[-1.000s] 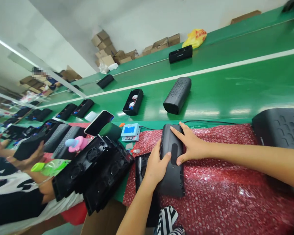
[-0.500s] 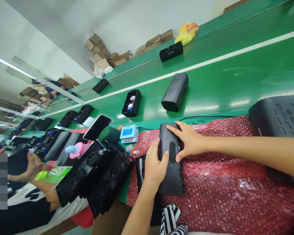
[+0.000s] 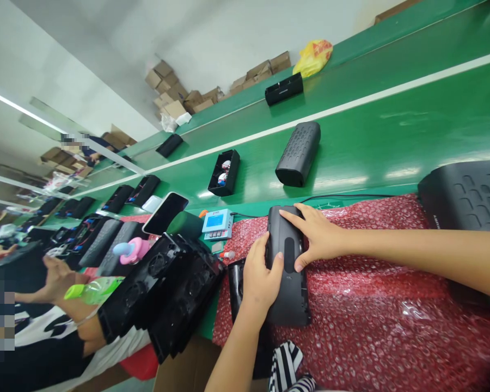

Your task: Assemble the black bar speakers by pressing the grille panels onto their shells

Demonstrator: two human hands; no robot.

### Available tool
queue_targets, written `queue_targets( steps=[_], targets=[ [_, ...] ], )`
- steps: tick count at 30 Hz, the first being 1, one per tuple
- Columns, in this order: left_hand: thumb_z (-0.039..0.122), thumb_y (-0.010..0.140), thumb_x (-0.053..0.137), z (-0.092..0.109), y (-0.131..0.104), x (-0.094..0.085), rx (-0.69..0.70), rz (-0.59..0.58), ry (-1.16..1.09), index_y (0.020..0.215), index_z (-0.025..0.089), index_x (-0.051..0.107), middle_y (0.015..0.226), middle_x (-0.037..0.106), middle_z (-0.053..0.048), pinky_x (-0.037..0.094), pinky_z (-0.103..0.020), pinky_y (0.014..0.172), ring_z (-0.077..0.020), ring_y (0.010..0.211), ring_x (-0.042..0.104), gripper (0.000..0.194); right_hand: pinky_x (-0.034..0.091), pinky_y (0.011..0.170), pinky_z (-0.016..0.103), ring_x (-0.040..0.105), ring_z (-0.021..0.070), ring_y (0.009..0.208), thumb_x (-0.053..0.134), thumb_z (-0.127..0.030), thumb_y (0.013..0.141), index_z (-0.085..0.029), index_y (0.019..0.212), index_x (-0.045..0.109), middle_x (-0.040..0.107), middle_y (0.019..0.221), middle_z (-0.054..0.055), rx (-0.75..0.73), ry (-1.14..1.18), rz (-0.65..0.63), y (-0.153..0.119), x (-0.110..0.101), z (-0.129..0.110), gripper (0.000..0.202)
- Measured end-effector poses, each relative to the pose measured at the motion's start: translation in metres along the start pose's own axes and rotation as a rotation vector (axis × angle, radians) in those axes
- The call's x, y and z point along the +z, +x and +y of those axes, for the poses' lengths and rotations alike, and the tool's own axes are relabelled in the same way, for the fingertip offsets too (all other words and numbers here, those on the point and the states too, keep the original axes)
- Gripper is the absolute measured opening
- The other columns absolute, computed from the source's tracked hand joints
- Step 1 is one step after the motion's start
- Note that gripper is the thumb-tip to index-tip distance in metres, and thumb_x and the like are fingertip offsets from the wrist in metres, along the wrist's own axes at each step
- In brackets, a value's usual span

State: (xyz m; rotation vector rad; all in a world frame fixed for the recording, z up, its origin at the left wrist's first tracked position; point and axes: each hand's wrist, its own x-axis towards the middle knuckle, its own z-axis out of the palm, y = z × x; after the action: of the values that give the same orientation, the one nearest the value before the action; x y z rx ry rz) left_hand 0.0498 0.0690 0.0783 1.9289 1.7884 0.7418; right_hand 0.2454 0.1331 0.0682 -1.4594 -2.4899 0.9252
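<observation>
The black oblong plastic casing (image 3: 289, 294) lies over the red bubble-wrap sheet (image 3: 367, 332), between both grips; neither is nearer. Its long axis runs near to far, the near end extending free. The left grip (image 3: 262, 275) clasps its left side, thumb on top; the right grip (image 3: 320, 237), fingers parted, clasps its far right edge. Left of the grips: stacked glossy black plastic panels (image 3: 136, 296). Beyond: the green surface (image 3: 392, 130).

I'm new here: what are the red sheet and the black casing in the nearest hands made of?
Red sheet: likely plastic bubble wrap, glossy, given its rounded bumps and glints. Black casing: probably moulded plastic, matte, judging by its dull sheen.
</observation>
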Motion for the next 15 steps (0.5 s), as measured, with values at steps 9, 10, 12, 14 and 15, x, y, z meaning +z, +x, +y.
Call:
queue_targets(
  steps=[9, 10, 12, 14, 15],
  targets=[
    [0.034, 0.085, 0.048, 0.0, 0.0, 0.0, 0.011, -0.011, 0.003, 0.131, 0.01, 0.049, 0.134, 0.051, -0.012, 0.037, -0.047, 0.108, -0.0248, 0.124, 0.047, 0.052, 0.012, 0.113, 0.057, -0.003, 0.0388, 0.14, 0.076, -0.076, 0.048, -0.025, 0.153, 0.006, -0.005, 0.15, 0.021, -0.012, 0.025, 0.027, 0.001, 0.0, 0.001, 0.136],
    [0.034, 0.085, 0.048, 0.0, 0.001, 0.0, 0.013, -0.007, 0.001, 0.131, 0.01, 0.05, 0.134, 0.051, -0.013, 0.037, -0.047, 0.108, -0.0249, 0.124, 0.047, 0.052, 0.013, 0.112, 0.058, -0.002, 0.04, 0.14, 0.076, -0.077, 0.047, -0.024, 0.153, 0.007, -0.005, 0.15, 0.022, -0.023, 0.025, 0.037, 0.003, 0.002, 0.003, 0.136],
    [0.032, 0.084, 0.048, 0.001, 0.0, -0.001, 0.023, 0.004, -0.004, 0.13, 0.009, 0.05, 0.134, 0.051, -0.013, 0.037, -0.046, 0.108, -0.025, 0.124, 0.047, 0.051, 0.015, 0.111, 0.059, 0.003, 0.0423, 0.139, 0.074, -0.08, 0.046, -0.023, 0.153, 0.01, -0.002, 0.149, 0.023, -0.054, 0.017, 0.065, 0.007, 0.008, 0.007, 0.137],
    [0.03, 0.084, 0.05, 0.003, -0.002, -0.001, 0.046, 0.011, -0.006, 0.129, 0.007, 0.05, 0.133, 0.052, -0.014, 0.036, -0.045, 0.109, -0.0253, 0.124, 0.048, 0.051, 0.02, 0.11, 0.059, 0.011, 0.0436, 0.138, 0.069, -0.085, 0.046, -0.021, 0.152, 0.014, 0.004, 0.148, 0.023, -0.109, -0.005, 0.137, 0.006, 0.015, 0.014, 0.136],
    [0.029, 0.083, 0.051, 0.005, -0.004, -0.002, 0.062, 0.013, -0.003, 0.129, 0.007, 0.051, 0.132, 0.053, -0.015, 0.036, -0.044, 0.109, -0.0255, 0.124, 0.048, 0.051, 0.025, 0.108, 0.059, 0.017, 0.0435, 0.136, 0.065, -0.088, 0.047, -0.02, 0.152, 0.016, 0.009, 0.147, 0.024, -0.15, -0.016, 0.195, 0.004, 0.02, 0.018, 0.134]
  ],
)
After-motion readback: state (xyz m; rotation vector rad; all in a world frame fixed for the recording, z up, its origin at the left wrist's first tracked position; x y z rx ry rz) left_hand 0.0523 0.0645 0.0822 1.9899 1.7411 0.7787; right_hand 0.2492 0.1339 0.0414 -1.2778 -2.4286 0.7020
